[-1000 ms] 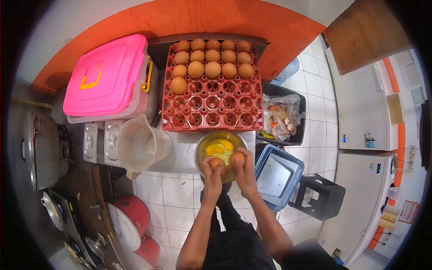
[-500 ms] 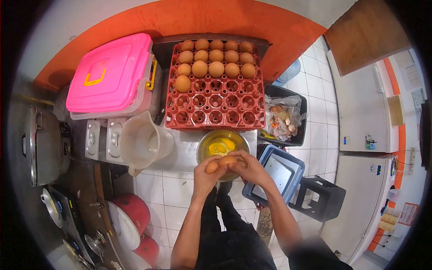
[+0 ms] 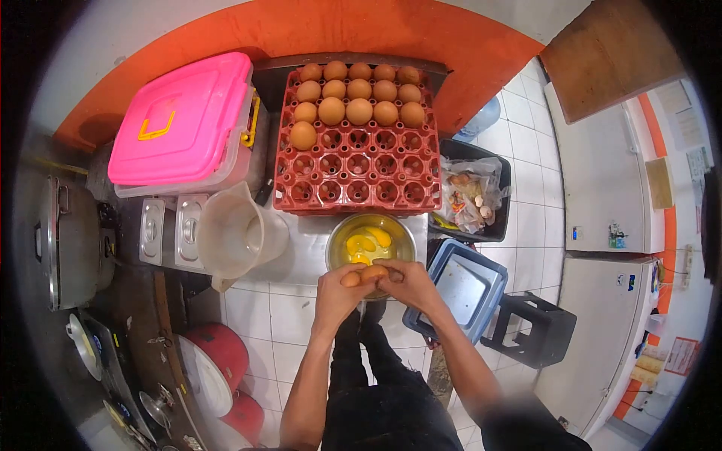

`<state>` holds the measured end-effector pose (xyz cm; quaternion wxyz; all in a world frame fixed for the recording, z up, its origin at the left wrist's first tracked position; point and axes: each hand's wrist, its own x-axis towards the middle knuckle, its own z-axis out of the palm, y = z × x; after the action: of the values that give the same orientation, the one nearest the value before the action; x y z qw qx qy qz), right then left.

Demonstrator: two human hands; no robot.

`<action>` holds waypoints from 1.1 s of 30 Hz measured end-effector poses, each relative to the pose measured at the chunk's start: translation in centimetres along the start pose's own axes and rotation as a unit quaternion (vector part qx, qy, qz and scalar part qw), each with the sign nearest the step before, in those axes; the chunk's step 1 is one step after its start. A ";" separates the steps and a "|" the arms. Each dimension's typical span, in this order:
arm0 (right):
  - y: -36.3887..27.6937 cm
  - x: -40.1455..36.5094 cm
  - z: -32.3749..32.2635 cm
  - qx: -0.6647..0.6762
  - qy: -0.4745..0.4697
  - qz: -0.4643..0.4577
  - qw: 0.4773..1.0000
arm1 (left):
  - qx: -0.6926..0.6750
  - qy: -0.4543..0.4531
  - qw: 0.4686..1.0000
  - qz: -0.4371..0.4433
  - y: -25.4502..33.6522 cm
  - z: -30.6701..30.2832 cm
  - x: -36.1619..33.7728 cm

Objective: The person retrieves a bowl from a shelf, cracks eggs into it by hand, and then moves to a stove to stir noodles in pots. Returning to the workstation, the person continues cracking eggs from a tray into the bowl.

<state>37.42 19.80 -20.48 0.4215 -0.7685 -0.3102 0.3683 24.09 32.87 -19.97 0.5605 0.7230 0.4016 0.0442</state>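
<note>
Over the near rim of a metal bowl (image 3: 410,255), my hands meet with brown eggs between them. My left hand (image 3: 335,292) is closed round one egg (image 3: 350,279). A second egg (image 3: 374,272) sits where the fingers of both hands come together, with my right hand (image 3: 411,284) closed on its right side. Fingers partly cover this egg, so I cannot make out a crack. Inside the bowl lie yellow egg yolks (image 3: 380,237) in clear egg white. Just beyond the bowl is a red egg tray (image 3: 358,167), with brown eggs in its far rows.
At left stand a translucent jug (image 3: 229,233), lidded steel containers (image 3: 153,231) and a pink-lidded box (image 3: 180,120). To the right are a black bin (image 3: 505,207) with eggshells and plastic, a blue tub (image 3: 489,286) and a black stool (image 3: 541,323).
My hands remain together over the bowl's near rim, with fingers drawn in closer round the eggs. More yellow yolk shows in the bowl just beyond my fingers. The view has shifted slightly.
</note>
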 end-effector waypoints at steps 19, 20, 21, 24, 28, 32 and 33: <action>-2.8 2.0 -2.9 -0.182 0.023 -0.283 0.941 | 0.145 0.077 0.928 0.336 2.4 -3.3 1.7; -2.8 1.9 -2.8 -0.180 0.028 -0.281 0.942 | 0.139 0.083 0.930 0.331 2.4 -3.3 1.7; -2.9 1.8 -2.6 -0.177 0.033 -0.279 0.943 | 0.133 0.090 0.932 0.326 2.3 -3.0 1.5; -1.2 1.0 -1.3 0.046 0.000 -0.068 0.997 | -0.003 0.083 0.978 0.193 1.4 -0.8 0.9; 3.2 0.5 -2.0 0.438 0.011 0.109 0.892 | -0.094 0.019 0.977 0.190 1.6 2.4 0.9; 5.8 -0.1 -8.6 0.648 0.138 0.024 0.749 | -0.182 0.013 0.973 0.139 4.8 1.7 -0.8; 3.8 0.2 -10.2 0.491 0.224 0.041 0.841 | -0.214 0.013 0.971 0.103 4.0 1.7 -1.0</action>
<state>46.65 13.99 -20.05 0.7859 -0.5344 0.0463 0.3076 26.35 30.72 -16.82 0.6897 0.6227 0.3132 0.1962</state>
